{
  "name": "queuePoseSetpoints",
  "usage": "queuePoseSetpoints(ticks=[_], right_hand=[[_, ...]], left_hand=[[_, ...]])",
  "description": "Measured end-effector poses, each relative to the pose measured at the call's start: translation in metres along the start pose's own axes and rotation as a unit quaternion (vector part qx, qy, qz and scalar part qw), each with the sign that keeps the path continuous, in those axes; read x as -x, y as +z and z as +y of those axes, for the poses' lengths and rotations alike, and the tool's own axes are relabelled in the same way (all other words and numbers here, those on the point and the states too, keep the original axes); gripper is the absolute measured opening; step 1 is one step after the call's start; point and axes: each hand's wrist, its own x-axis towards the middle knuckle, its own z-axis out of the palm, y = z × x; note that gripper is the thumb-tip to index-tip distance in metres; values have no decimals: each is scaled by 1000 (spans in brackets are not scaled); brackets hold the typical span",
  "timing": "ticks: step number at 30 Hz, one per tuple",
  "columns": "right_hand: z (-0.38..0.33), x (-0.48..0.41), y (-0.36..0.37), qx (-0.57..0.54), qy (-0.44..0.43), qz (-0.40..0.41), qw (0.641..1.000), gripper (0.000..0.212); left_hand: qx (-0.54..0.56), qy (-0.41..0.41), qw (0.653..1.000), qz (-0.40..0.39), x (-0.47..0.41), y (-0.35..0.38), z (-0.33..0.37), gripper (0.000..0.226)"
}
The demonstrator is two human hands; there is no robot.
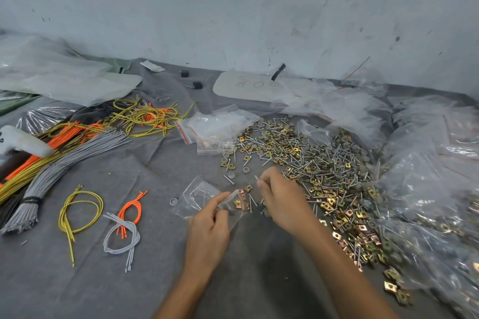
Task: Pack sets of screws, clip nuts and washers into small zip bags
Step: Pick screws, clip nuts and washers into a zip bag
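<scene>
The small zip bag (234, 213) is held just above the counter (129, 280), in front of the person. The left hand (207, 225) pinches it near its mouth between thumb and fingers. The right hand (280, 197), just beside the mouth, has its fingers clenched on a screw (256, 177) whose end pokes out above the fingertips; I cannot tell whether it holds more than one.

The likely slip is at the mouth. The film is limp and held at one edge only, so the opening could fold shut and the screw would strike the lip and drop onto the cloth. A sharp point could also snag or pierce the thin plastic. Because the hardware heap (324, 163) is mixed, a miscount is easy, leaving a set short of a part.

Inside the held bag lie a few gold clip nuts (239, 201); I cannot make out any washers in it. A second small bag (197, 194) lies flat under it and looks empty. A stray washer (173, 201) sits just left of that. Farther back is a stack of red-striped zip bags (217, 124), apparently unfilled. Along the right, large clear plastic bags (427, 189) show clip nuts and screws through the film. To the left lie wire bundles (77, 153).
</scene>
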Motion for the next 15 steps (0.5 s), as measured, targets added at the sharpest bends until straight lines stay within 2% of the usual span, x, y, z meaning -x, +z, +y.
queuePoseSetpoints(ticks=[5,10,15], right_hand=[[-21,38,6,8,-58,-39,998,10],[-39,36,30,95,-81,9,992,18],[-40,39,38,-131,-71,6,989,16]], left_hand=[[-5,14,1000,4,0,0,-2,45],[2,12,1000,7,1,1,-4,46],[14,12,1000,7,-1,-1,-5,44]])
